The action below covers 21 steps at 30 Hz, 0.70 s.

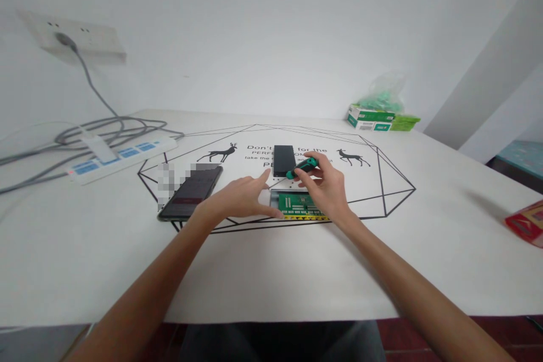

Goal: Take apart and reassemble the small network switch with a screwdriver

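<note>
Socket on the wall at far left, with plug and grey cable dropping to the table. Below, strip with adapter. Next, phone, lying flat beside the left hand. Thumb and forefinger there spread apart around the left end of a case; cannot tell whether touching it. Behind the case, black box, with dark specks in front, perhaps screws. Between the hands, in the case, green board, lying face up. Above, screwdriver, shaft slanting left towards the case's left end, handle pinched between thumb and fingers of the right hand. As for progress: board already exposed, screwdriver in hand; probably unfinished at that end, tip contact too small to confirm. Farther right, cartons under a bag; at the edge, red packet.
</note>
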{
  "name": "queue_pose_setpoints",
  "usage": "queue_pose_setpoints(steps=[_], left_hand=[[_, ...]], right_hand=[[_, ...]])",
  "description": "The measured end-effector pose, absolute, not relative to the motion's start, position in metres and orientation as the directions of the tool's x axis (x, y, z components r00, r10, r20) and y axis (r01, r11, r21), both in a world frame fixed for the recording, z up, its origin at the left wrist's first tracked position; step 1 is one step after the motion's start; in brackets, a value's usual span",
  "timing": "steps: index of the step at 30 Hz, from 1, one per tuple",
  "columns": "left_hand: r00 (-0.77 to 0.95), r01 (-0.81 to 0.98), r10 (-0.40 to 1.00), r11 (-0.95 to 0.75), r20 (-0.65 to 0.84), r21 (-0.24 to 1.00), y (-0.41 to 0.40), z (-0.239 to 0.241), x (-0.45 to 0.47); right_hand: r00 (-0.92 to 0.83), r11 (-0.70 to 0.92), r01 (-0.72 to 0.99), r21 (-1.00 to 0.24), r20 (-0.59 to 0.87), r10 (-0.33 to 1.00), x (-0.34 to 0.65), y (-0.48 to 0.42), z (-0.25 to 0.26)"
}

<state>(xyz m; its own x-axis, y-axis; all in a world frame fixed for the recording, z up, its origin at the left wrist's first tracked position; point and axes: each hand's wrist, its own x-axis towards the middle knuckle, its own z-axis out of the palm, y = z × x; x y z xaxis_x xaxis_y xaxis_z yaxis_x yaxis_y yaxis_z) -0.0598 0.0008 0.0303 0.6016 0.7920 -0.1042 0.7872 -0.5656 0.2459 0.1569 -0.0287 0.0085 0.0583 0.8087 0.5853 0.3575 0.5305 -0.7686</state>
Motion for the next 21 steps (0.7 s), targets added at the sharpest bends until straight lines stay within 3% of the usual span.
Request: queue_pose_setpoints(steps=[5, 11, 17, 21], left_hand=[[0.555, 0.811, 0.83, -0.525, -0.053, 0.257, -0.001, 0.034, -0.055], [0.373, 0.896, 0.918, -0.395, 0.139, 0.204, 0.006, 0.035, -0.054], [0.354, 0.824, 0.904, -0.423, 0.242, 0.376, 0.009, 0.029, -0.05], [0.289, 0.826, 0.91, -0.394, 0.296, 0.404, 0.008, 0.023, -0.045]], right_hand=[[0.106, 0.53, 0.321, -0.785, 0.586, 0.803, 0.16, -0.028, 0.011], [0.212, 0.528, 0.221, -0.82, 0.568, 0.795, 0.165, -0.03, 0.021], [0.254, 0.545, 0.17, -0.821, 0.571, 0.781, 0.167, -0.03, 0.027], [0.227, 0.553, 0.177, -0.814, 0.581, 0.782, 0.166, -0.03, 0.026]])
